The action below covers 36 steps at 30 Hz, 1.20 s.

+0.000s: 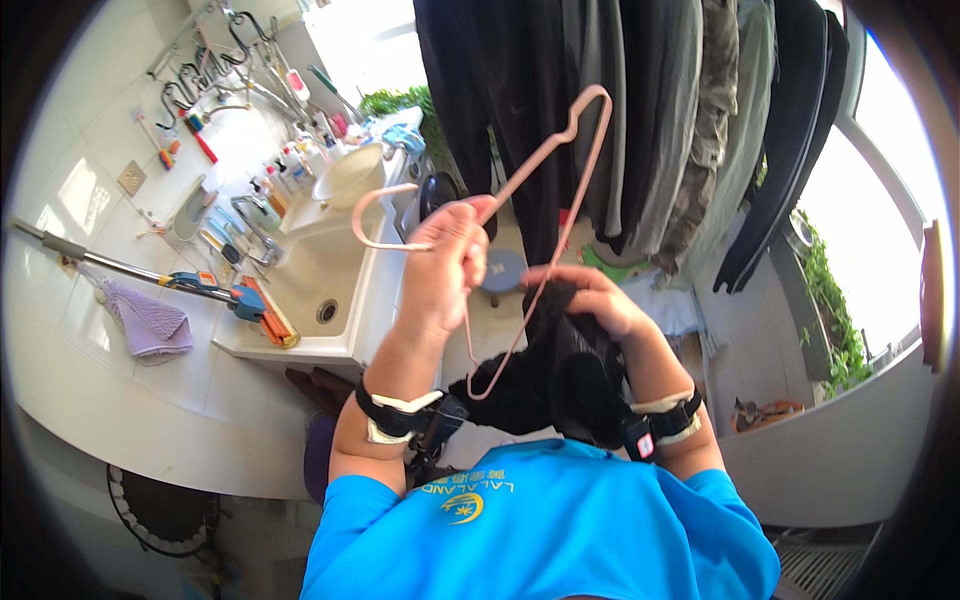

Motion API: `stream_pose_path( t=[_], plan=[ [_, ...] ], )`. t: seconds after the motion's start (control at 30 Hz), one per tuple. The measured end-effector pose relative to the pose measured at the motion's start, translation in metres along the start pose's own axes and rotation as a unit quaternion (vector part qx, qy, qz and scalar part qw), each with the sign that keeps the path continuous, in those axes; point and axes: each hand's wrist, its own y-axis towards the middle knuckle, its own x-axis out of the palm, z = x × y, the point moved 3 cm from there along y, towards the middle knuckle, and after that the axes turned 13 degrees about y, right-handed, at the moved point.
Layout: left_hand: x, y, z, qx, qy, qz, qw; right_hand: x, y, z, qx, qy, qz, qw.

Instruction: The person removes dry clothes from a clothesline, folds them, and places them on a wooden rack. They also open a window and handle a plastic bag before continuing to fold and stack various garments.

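My left hand (pixel 448 259) is closed around the neck of a pink clothes hanger (pixel 556 247), just below its hook. The hanger is tilted, one shoulder pointing up and away, the other down towards my chest. In my right hand (pixel 600 298) is a bunched black garment (pixel 577 375), which hangs down in front of my body. The hanger's long bar passes in front of the right fingertips; I cannot tell whether they touch it. What kind of garment it is cannot be made out from its folds.
Several pairs of trousers (pixel 517 105) hang ahead and to the right. At left is a sink (pixel 322 262) with a squeeze mop (pixel 150 277) across its near corner and bottles (pixel 296 165) behind. A small blue stool (pixel 504 270) stands on the floor. Plants (pixel 829 315) line the right window.
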Motion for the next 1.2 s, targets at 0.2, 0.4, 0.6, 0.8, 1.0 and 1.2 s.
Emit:
stream_pose_path(
  t=[0.2,0.4,0.6,0.8,1.0,1.2],
  plan=[
    [-0.009,-0.013,-0.052,-0.064,0.101,-0.072,0.990,-0.021,-0.002,0.005,0.018,0.050,0.087,0.995],
    [-0.036,-0.057,-0.112,-0.024,0.175,-0.177,0.968,-0.051,-0.002,-0.004,-0.027,0.151,0.139,0.978],
    [-0.044,-0.049,-0.113,-0.084,-0.072,-0.160,0.981,-0.064,0.029,0.018,0.049,0.225,0.181,0.956],
    [-0.062,-0.010,-0.092,-0.092,-0.127,-0.176,0.972,-0.076,0.083,0.040,0.066,0.185,0.210,0.958],
    [-0.116,0.029,-0.082,-0.046,-0.094,-0.216,0.971,-0.082,0.135,0.052,0.081,0.153,0.171,0.970],
    [-0.202,0.008,-0.025,0.025,0.300,0.042,0.953,-0.090,0.161,0.054,0.091,0.073,0.146,0.982]
  ],
)
